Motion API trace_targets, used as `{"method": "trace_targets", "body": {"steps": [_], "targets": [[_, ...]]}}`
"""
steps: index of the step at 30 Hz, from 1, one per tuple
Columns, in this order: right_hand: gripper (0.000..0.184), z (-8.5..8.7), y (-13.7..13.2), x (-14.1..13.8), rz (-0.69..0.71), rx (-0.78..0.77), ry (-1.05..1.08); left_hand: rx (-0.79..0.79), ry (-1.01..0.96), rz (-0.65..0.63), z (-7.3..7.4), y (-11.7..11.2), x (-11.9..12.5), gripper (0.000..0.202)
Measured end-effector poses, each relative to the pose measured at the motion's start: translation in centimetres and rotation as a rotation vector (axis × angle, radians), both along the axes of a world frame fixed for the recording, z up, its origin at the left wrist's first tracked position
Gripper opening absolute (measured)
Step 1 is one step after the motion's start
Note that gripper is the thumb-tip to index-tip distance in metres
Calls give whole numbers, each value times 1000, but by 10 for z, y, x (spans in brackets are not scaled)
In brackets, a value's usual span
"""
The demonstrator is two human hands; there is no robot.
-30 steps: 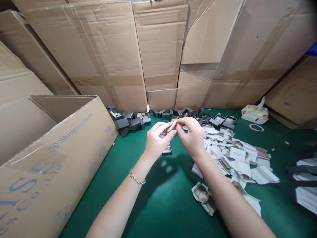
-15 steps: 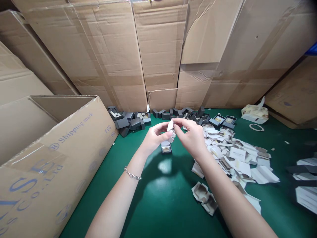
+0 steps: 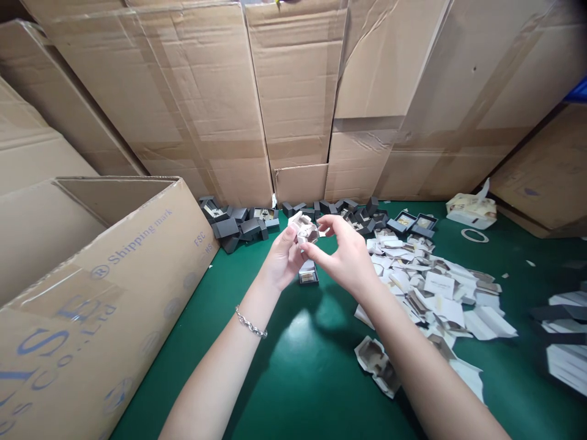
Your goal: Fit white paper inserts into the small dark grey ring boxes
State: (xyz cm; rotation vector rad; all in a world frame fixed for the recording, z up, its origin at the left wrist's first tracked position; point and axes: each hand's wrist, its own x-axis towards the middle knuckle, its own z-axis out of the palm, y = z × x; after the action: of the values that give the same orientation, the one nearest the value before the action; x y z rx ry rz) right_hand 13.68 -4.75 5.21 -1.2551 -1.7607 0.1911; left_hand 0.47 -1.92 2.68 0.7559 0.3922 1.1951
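Note:
My left hand (image 3: 285,260) and my right hand (image 3: 345,253) meet above the green table (image 3: 293,373), both pinching a small folded white paper insert (image 3: 305,229). The left hand's fingers grip its left side, and a chain bracelet (image 3: 250,326) circles that wrist. The right hand's thumb and forefinger hold its right edge, the other fingers curled. Just below the hands a small dark open box (image 3: 309,276) lies on the table.
A heap of dark small boxes (image 3: 243,223) lines the back wall of cardboard. White paper inserts (image 3: 435,293) are scattered on the right. A large open carton (image 3: 92,287) marked "Shipping mark" stands at the left. A tape ring (image 3: 475,235) lies far right.
The paper insert has been turned and folded between my fingers. Both hands shifted slightly left and up, away from the open dark box.

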Motion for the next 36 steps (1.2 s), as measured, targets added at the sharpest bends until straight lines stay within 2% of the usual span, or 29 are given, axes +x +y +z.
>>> {"method": "trace_targets", "body": {"steps": [4,7,12,18,25,32,36], "targets": [[45,0,1,-2,13,-219,40,-11,-46,47,2,0,2,38],[49,-2,3,-5,20,-313,164,22,-56,46,1,1,3,40],[39,-5,5,-8,179,-410,355,87,-47,0,-5,3,4,44],[35,-3,5,-4,166,-371,357,186,104,13,-4,7,-8,44],[30,7,0,4,176,-323,195,331,352,21,4,10,-25,37],[33,11,-3,6,132,-189,15,359,462,-13,11,8,-30,39],[36,14,-4,9,179,-162,-54,353,482,-34,12,9,-34,42]]}}
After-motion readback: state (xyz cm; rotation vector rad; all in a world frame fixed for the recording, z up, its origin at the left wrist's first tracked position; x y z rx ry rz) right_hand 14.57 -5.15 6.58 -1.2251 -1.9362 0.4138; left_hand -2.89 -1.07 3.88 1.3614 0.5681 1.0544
